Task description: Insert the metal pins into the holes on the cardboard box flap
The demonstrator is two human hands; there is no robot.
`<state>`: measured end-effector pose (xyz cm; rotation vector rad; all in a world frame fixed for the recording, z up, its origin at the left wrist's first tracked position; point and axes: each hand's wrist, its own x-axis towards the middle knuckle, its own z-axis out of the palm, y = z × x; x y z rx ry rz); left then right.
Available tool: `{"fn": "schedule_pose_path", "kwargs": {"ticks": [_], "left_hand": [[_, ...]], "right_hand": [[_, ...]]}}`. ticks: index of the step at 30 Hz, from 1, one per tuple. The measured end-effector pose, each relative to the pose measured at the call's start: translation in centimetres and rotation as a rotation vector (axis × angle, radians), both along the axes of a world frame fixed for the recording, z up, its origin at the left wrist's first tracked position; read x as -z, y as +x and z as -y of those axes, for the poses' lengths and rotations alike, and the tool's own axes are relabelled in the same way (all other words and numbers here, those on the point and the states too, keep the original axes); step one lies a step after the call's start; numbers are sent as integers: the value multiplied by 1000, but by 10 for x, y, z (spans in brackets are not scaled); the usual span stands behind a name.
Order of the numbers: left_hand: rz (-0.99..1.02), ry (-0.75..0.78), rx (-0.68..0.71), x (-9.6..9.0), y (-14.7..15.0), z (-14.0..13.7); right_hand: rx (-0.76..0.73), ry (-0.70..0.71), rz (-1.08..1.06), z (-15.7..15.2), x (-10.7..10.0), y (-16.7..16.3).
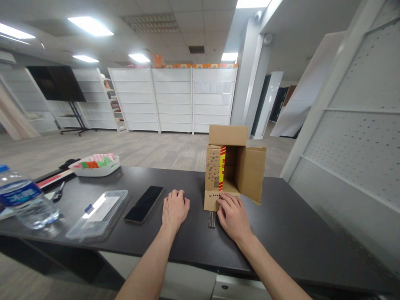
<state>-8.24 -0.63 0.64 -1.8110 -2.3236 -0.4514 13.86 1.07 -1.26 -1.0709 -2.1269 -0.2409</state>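
Observation:
An open cardboard box stands on the dark table, its side flap swung out to the right and its lower flap hanging toward me. A row of small holes runs across that lower flap. At the flap, my right hand has its fingers bent together by the holes; whatever they hold is hidden. Several thin metal rods lie on the table just below the flap, left of this hand. Resting on the tabletop to the left of the box is my left hand, fingers curled in and holding nothing that shows.
Left of my hands lie a black phone and a clear plastic case. A water bottle is at the far left, near scissors. A white basket with colourful packets sits at the back. A perforated panel rises at the right.

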Motion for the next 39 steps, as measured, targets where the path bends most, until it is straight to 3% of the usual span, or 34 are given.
{"fn": "schedule_pose_path", "kwargs": {"ticks": [9,20,39], "left_hand": [[16,-16,3,-2,0,1],[6,-3,2,0,-1,0],[29,-20,-5,0,-1,-1]], "right_hand": [[37,-54,85,-2,-14,-4],[219,-137,275,-14,-31,-17],[274,-216,336,-25,-43,-24]]}}
